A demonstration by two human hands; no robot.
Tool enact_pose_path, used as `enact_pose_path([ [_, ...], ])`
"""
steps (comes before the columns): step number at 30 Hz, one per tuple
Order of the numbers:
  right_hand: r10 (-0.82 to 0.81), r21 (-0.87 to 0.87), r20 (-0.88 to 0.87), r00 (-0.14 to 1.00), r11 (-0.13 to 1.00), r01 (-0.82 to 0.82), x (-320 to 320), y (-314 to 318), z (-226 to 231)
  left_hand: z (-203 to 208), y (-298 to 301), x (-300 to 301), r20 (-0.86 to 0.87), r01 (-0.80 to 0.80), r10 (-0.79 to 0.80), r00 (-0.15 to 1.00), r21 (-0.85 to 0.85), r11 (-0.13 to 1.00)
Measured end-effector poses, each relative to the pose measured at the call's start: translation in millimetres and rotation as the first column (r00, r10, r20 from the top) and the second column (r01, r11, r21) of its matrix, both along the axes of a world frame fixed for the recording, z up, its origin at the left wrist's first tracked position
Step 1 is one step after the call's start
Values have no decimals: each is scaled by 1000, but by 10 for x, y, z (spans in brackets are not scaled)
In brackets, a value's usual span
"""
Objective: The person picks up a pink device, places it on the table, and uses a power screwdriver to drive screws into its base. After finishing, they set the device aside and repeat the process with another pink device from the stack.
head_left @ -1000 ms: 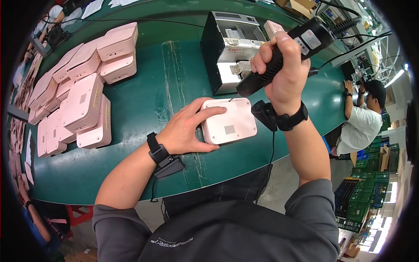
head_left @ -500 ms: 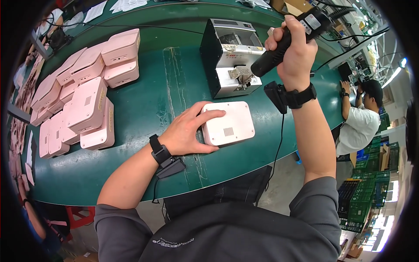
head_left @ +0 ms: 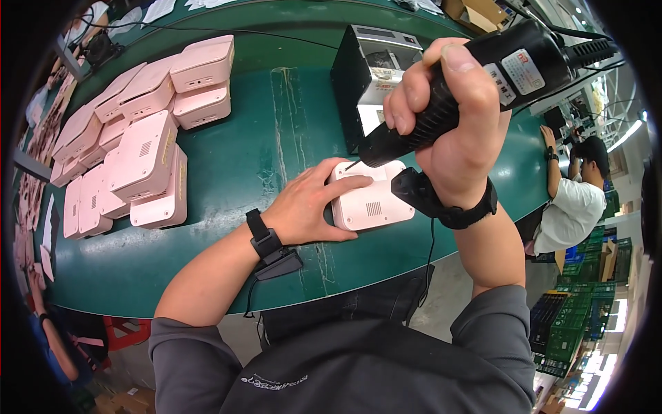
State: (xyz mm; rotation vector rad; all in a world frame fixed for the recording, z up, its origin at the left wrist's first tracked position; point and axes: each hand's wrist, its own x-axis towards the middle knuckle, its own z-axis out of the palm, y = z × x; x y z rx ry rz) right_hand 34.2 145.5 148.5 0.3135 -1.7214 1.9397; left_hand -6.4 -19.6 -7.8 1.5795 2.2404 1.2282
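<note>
The left hand (head_left: 303, 207) clasped one pale-pink, rounded-rectangular plastic case (head_left: 385, 195); the right hand (head_left: 470, 131) gripped one black, cylindrical electric screwdriver (head_left: 438, 114), bit near one corner.

Dark shirt (head_left: 372, 369) worn — short grey sleeves (head_left: 493, 328), pale print (head_left: 274, 383) at front. Paired black wrist straps (head_left: 263, 235) fastened — each fitted with black block (head_left: 280, 265) and thin black cable (head_left: 431, 255).

The right hand (head_left: 458, 127) and black tool (head_left: 437, 116) hide part of the machine (head_left: 355, 86) behind the pink box (head_left: 387, 210), the left hand (head_left: 309, 203) covers some of the box's left side, and any screw at the tool's tip (head_left: 352, 165) is too small to see.
</note>
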Motion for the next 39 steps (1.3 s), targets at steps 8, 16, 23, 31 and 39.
enact_pose_path([
  [8,-27,223,15,1000,975,23,-105,-85,-141,7,17,-1,29,16,-17,999,13,1000],
  [16,-26,201,62,998,980,13,-88,-97,-166,-9,29,26,-34,-8,10,999,56,998],
  [23,-191,106,-7,982,976,191,-88,258,-15,-4,-23,-28,31,-81,79,996,48,996],
  [31,-364,20,-75,929,930,366,-278,774,20,4,11,-27,13,-97,97,995,15,995],
  [39,-312,43,88,946,950,309,0,729,-8,2,-1,-12,16,-98,98,995,17,995],
])
